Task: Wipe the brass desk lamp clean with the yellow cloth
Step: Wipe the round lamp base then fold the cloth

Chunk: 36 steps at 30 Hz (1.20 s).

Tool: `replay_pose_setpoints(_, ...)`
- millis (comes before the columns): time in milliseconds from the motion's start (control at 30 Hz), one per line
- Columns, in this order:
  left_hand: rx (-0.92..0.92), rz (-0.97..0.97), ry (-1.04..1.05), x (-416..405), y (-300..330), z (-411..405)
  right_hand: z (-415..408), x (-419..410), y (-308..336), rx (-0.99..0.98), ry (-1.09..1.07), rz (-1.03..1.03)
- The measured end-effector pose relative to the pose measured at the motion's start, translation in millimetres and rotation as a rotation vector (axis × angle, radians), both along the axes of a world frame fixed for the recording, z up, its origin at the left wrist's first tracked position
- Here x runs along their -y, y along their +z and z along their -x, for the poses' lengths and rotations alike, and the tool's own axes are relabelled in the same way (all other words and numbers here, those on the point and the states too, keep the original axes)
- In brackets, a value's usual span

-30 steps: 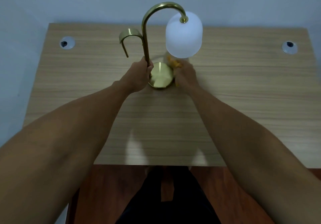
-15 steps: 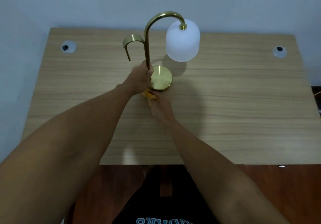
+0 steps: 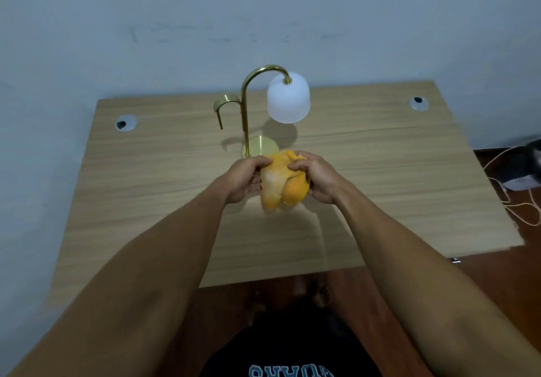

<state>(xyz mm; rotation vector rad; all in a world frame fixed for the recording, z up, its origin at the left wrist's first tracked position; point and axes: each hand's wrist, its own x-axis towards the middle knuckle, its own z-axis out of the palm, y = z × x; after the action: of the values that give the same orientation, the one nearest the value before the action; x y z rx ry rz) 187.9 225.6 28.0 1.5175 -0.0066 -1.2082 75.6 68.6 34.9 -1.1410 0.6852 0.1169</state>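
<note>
Left hand (image 3: 243, 180), right hand (image 3: 317, 179) both grip bunched yellow cloth (image 3: 282, 185) near brass lamp (image 3: 248, 113)

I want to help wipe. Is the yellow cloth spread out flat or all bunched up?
Bunched up. The yellow cloth hangs in crumpled folds, gripped by the left hand and right hand.

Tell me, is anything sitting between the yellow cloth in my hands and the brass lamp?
Nothing visible. The yellow cloth, gripped by the left hand and right hand, is just in front of the brass lamp, overlapping its base in this view. Only bare desk surrounds them.
</note>
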Motion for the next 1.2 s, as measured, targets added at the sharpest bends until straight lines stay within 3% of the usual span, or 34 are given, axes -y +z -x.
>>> replay_pose_setpoints(100, 0.014, 0.038, -0.001, 16, 8, 8, 17, 18, 12, -0.023, 0.007, 0.05)
replay_pose_setpoints(300, 0.115, 0.032, 0.002, 47, 20, 34, 72, 64, 12, -0.025, 0.053, -0.072)
replay_pose_setpoints(567, 0.144, -0.027, -0.036, 101, 12, 113, 132, 127, 1, -0.079, -0.172, -0.025)
replay_pose_setpoints(867, 0.105, -0.132, -0.036, 162, -32, 196, 205, 185, -39, -0.21, -0.092, 0.262)
replay_pose_setpoints(1200, 0.236, -0.203, -0.06, 230, -81, 233, 245, 239, -92, -0.273, -0.084, 0.71)
